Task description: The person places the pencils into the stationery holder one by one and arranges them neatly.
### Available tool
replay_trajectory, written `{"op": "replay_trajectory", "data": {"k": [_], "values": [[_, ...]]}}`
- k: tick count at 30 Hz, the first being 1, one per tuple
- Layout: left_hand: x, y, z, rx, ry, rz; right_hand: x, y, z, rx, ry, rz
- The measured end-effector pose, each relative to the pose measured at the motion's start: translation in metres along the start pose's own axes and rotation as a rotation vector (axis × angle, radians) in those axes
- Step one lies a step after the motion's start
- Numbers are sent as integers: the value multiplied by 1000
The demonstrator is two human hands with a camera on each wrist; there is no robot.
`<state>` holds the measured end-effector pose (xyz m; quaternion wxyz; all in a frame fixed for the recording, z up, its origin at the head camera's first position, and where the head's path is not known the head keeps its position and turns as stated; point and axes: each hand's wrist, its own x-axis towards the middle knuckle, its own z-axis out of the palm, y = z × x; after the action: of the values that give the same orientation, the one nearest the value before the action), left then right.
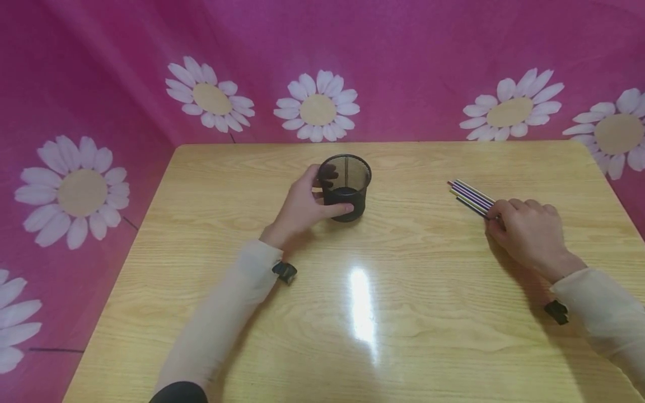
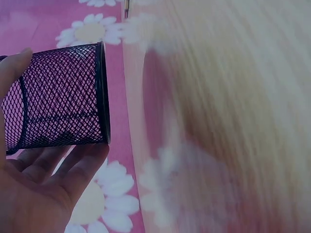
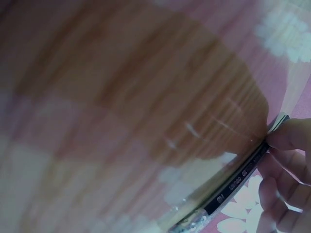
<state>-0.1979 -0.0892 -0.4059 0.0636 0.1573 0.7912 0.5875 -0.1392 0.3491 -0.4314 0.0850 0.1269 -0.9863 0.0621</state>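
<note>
A black mesh pencil cup [image 1: 355,202] is upright at the table's centre-back. My left hand [image 1: 307,204] holds it from the left side, thumb across the front and fingers around the far side. The mesh wall [image 2: 63,99] fills the gap between thumb and fingers in the left wrist view. Whether its base touches the table I cannot tell. On the right, my right hand [image 1: 531,232] grips the near end of a bundle of several pencils [image 1: 471,197], which points toward the back left. A dark pencil with light lettering [image 3: 235,182] shows in the right wrist view.
The glossy wooden table [image 1: 403,268] reaches the pink flowered cloth [image 1: 403,61] at the back and left. A bright light reflection [image 1: 364,308] lies on the tabletop between the arms. Both wrists wear a small black device [image 1: 285,272].
</note>
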Motion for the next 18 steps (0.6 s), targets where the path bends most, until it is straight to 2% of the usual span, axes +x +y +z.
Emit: {"op": "replay_trajectory", "data": {"k": [9, 18], "values": [[-11, 4, 22, -5, -109, 23, 0, 0, 2, 8, 25, -5], [-18, 1, 35, 69, -144, 8, 0, 0, 2, 5, 21, 3]]}}
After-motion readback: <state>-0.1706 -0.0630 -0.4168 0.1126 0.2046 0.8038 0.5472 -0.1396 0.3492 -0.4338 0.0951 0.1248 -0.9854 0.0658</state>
